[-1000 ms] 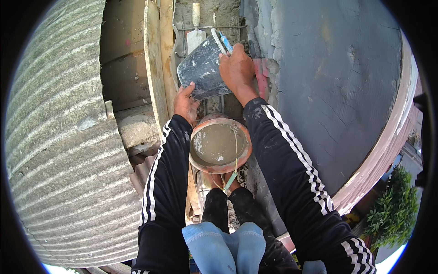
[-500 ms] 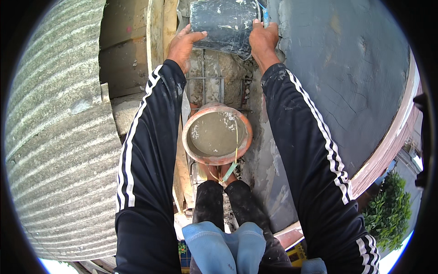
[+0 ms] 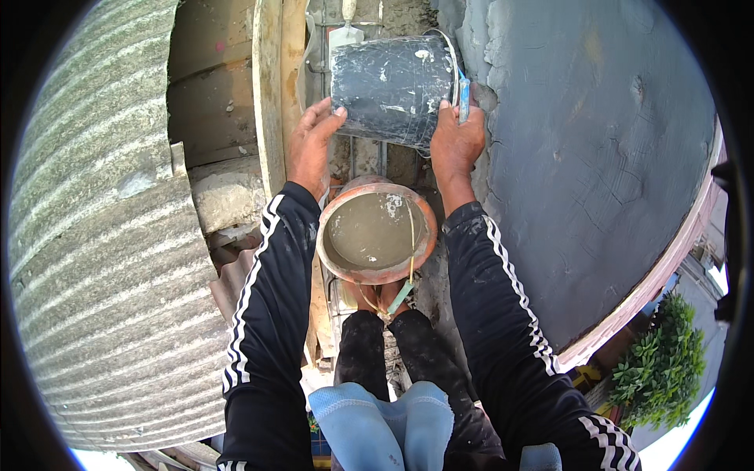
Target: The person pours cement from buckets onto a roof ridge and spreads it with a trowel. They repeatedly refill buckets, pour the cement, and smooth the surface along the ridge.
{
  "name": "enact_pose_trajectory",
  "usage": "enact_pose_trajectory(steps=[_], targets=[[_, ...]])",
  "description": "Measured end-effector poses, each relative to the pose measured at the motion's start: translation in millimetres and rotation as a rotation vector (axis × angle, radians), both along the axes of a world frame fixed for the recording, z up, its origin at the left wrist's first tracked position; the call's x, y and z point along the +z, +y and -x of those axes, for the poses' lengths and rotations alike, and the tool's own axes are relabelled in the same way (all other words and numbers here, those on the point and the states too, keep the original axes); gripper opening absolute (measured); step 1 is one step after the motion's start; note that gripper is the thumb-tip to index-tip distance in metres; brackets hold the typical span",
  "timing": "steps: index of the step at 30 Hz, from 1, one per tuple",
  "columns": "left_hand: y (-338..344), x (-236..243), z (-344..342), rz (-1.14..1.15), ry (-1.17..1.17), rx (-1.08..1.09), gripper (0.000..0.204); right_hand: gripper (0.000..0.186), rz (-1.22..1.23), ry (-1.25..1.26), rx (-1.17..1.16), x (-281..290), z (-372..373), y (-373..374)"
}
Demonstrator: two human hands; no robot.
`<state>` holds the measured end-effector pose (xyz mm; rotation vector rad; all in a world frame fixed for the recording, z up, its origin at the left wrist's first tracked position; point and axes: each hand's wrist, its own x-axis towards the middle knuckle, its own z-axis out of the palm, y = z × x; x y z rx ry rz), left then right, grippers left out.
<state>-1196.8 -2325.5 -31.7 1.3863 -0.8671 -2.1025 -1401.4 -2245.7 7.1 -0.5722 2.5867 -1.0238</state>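
Note:
A black bucket (image 3: 393,86), smeared with pale cement, lies tipped on its side between my hands. My left hand (image 3: 314,145) is closed on its left end, thumb on the outside. At the right end, by the rim and wire handle with its blue grip (image 3: 464,99), my right hand (image 3: 457,145) holds on. Below it, just in front of my feet, an orange-rimmed bucket (image 3: 431,228) stands upright, filled with wet grey mortar (image 3: 367,231). Its thin handle with a green grip (image 3: 400,298) hangs over the near side. Past the black bucket lies a trowel (image 3: 346,31).
Corrugated roofing (image 3: 110,259) spreads along the left, next to wooden boards (image 3: 269,94). A smooth dark grey plastered surface (image 3: 597,173) rises close on the right. Metal reinforcing bars (image 3: 382,161) run through the narrow gap. A leafy plant (image 3: 664,365) stands lower right.
Both hands have drawn the black bucket down toward me, nearer the mortar-filled bucket. The trowel beyond it has come into sight.

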Motion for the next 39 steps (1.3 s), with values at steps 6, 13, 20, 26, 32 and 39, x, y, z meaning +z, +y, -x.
enact_pose_trajectory(steps=[6,13,20,26,32,39], targets=[[-3.0,-45.1,25.0,-0.621,-0.106,0.499,0.071,0.029,-0.089,0.013,-0.003,-13.0,0.7,9.5],[14.1,-62.0,26.6,-0.535,0.162,0.379,0.063,0.025,-0.002,-0.066,-0.090,7.0,-26.6,48.0],[11.6,-8.6,25.2,-0.521,0.263,0.511,0.052,0.018,0.195,0.038,-0.029,-1.6,-15.7,35.2],[-97.8,8.8,85.2,-0.387,0.383,0.440,0.062,0.020,0.288,0.075,-0.027,20.5,34.9,-54.4],[-138.7,50.6,109.9,-0.117,0.424,0.407,0.063,0.020,0.576,-0.126,-0.044,45.2,64.0,-88.1],[-149.9,99.2,105.3,-0.045,0.729,0.283,0.048,0.014,0.697,-0.079,0.090,71.3,68.6,-101.3]])
